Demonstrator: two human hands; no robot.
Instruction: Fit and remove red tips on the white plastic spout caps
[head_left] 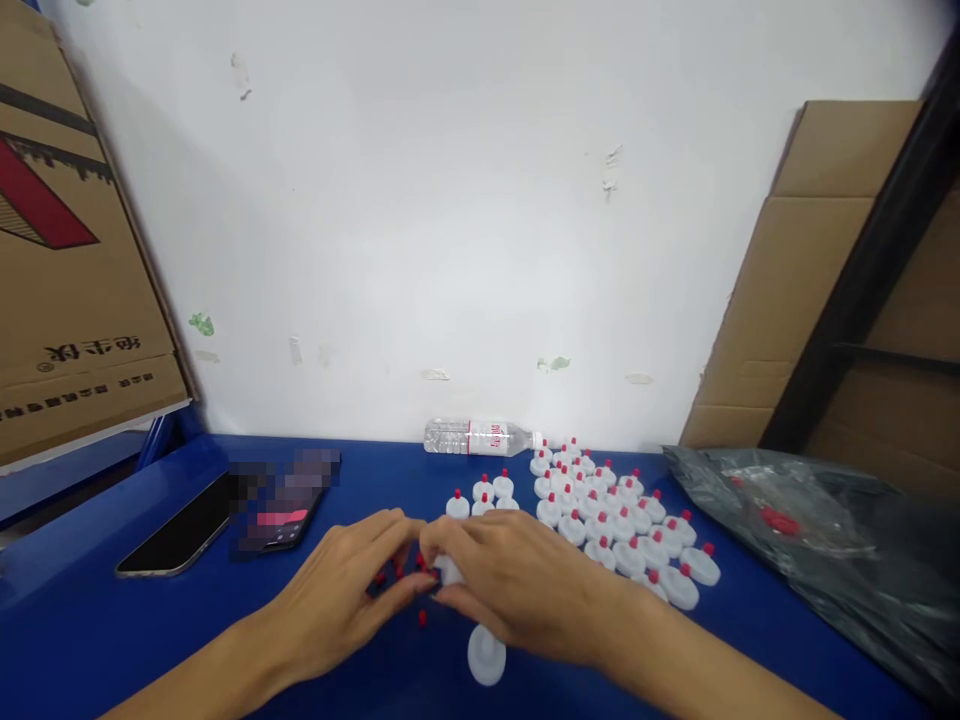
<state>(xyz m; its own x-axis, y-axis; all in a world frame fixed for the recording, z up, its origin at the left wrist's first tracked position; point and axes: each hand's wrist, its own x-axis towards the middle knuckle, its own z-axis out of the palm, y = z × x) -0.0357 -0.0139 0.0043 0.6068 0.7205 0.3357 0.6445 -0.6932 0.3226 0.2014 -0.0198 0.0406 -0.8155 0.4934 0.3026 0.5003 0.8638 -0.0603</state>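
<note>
- Presently, in the head view, we have both hands together over the blue tabletop (360, 690), fingertips almost meeting.
- Our right grip (517, 580) is closed around a white piece (450, 571), pinched between thumb and fingers and partly covered by them.
- Our left grip (349, 585) has its thumb and fingers curved right beside that piece; we cannot tell whether they pinch anything.
- Just below the meeting fingertips we see a small red cap (422, 618) on the tabletop, with more red bits showing between the left fingers.
- Nearer to us, just below the right grip, lies a loose white disc (487, 657).
- Right beyond the grips stands a small group of red-tipped white discs (484, 490), partly hidden by the right hand.
- Beyond and to the right of the right grip we have a larger, crowded cluster of such discs (625, 525).
- Farther off, against the white wall (450, 200), a clear bottle (487, 437) lies on its side.
- Left of the left grip lie two phones, a black-screened one (180, 525) and a partly blurred one (285, 532).
- Well right of the right grip we see a dark plastic bag (870, 590), with red bits in clear wrapping on it.
</note>
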